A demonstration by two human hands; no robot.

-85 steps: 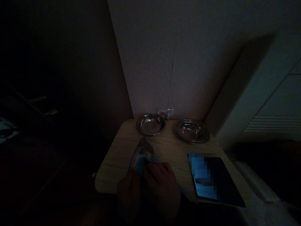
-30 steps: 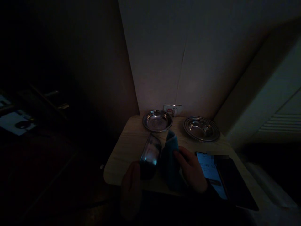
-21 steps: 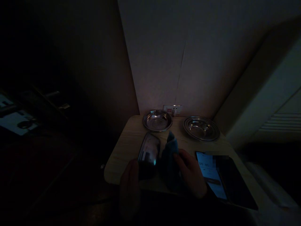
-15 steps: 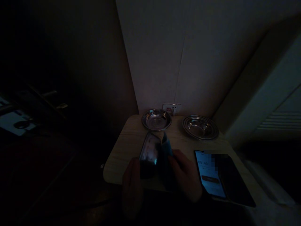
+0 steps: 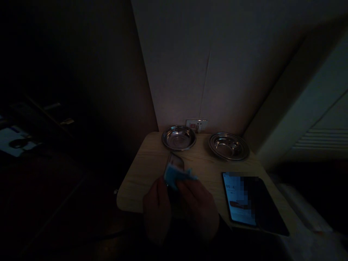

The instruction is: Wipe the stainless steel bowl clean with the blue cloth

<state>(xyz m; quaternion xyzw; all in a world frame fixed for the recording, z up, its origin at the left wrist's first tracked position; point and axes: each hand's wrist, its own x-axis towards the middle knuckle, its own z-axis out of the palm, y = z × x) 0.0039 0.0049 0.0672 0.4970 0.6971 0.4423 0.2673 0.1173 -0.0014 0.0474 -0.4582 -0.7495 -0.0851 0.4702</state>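
Observation:
In the dim head view, my left hand (image 5: pixel 157 206) grips the near left side of a shiny metal container (image 5: pixel 176 161) with rounded corners, held tilted at the table's near edge. My right hand (image 5: pixel 199 206) is closed on a blue cloth (image 5: pixel 174 175), which lies against the container and covers much of it. The lower part of the container is lost in shadow and behind the fingers.
A round steel dish (image 5: pixel 178 139) stands at the back of the wooden table (image 5: pixel 144 163). Nested steel dishes (image 5: pixel 228 146) sit to its right. A lit phone (image 5: pixel 239 199) lies front right. Behind is a wall socket (image 5: pixel 196 125).
My right hand and the blue cloth have moved left, from beside the container onto it. My left hand keeps its grip. The camera view has shifted slightly.

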